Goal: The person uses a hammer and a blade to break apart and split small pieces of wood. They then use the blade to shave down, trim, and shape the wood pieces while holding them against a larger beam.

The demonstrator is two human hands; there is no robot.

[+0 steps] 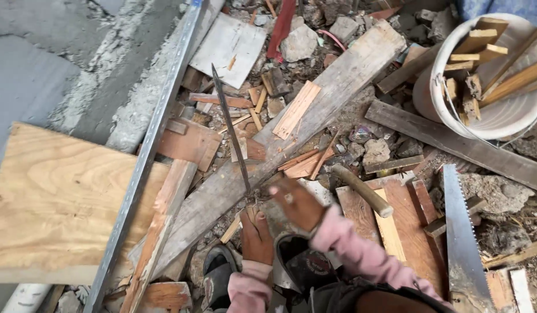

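Head view, looking down onto a rubble-strewn floor (332,139). Largest, a plywood sheet (54,197) lay well to the left of the fingers, with a long metal rail (146,156) crossing its right edge. A weathered plank (291,127) ran diagonally from beyond the fingers toward the upper right. A white bucket (500,116) filled with wood offcuts stood far to the upper right, and a handsaw (462,237) lay well to the right, blade pointing away. A wooden handle (361,191) rested just right of the fingers.

The machete (230,130), a long narrow blade, stood nearly on edge and reached up and away from the hands over the plank. The left hand (257,235) was closed around its grip, fingers (252,215) pressed together about it. The right hand (297,203) hovered just beside the blade's base, blurred; its fingers appeared loosely curled, pinching nothing visible. Both sleeves were pink. A dark shoe (216,272) sat just below the left hand.
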